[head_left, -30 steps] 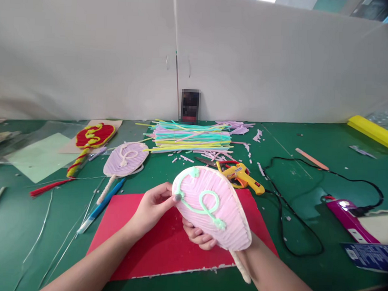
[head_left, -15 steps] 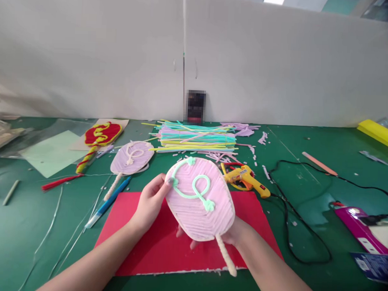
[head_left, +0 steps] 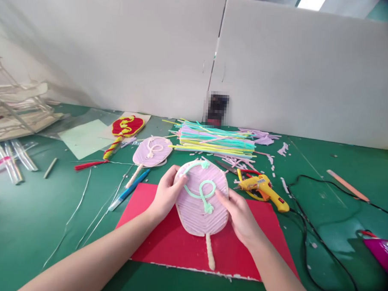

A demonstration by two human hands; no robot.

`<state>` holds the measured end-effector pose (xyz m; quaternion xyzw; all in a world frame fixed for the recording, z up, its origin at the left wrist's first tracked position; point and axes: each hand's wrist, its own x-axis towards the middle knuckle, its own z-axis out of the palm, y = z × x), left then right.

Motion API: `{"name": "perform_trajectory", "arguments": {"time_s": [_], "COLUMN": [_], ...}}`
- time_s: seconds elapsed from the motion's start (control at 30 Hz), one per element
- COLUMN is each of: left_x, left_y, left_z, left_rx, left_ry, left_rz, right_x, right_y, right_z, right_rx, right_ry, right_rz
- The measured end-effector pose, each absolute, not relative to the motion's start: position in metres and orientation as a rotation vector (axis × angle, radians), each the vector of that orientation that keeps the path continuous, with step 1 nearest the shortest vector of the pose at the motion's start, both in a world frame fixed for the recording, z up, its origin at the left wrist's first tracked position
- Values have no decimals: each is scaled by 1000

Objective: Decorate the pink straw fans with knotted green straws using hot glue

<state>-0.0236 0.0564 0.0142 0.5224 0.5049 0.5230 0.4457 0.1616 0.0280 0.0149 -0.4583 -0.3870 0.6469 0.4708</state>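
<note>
A lilac hand fan (head_left: 194, 216) with a cream edge, a cream handle and a mint-green looped trim is held up over a red board (head_left: 144, 242). My left hand (head_left: 169, 189) grips its upper left edge, thumb on the front face. On the right edge, my right hand (head_left: 240, 214) closes with its thumb on the front; the fingers behind the fan are partly hidden. The handle points down toward the board's front edge.
Behind lies a bundle of pastel pipe cleaners (head_left: 216, 140). A yellow glue gun (head_left: 266, 189) with a black cable (head_left: 305, 236) lies right. To the left are another lilac fan (head_left: 151, 152), a red fan (head_left: 129, 126) and a blue pen (head_left: 129, 190). A white partition (head_left: 296, 72) stands behind.
My right hand has moved from beneath the fan to its right edge. The fan has turned so its handle points nearly straight down. The camera view has swung left.
</note>
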Motion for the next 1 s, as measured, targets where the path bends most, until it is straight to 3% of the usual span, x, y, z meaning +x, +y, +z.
{"name": "perform_trajectory", "arguments": {"time_s": [0.4, 0.87, 1.0], "left_x": [-18, -18, -19], "left_y": [56, 54, 54], "left_z": [10, 14, 11], "left_rx": [1241, 1321, 1376], "left_ry": [1022, 1063, 1146], "left_rz": [1068, 1090, 1233], "right_x": [162, 161, 162], "right_y": [35, 34, 36], "right_z": [10, 15, 14], "right_rx": [-1024, -1069, -1077], "right_ry": [-700, -699, -659], "right_rz": [1583, 1529, 1470]}}
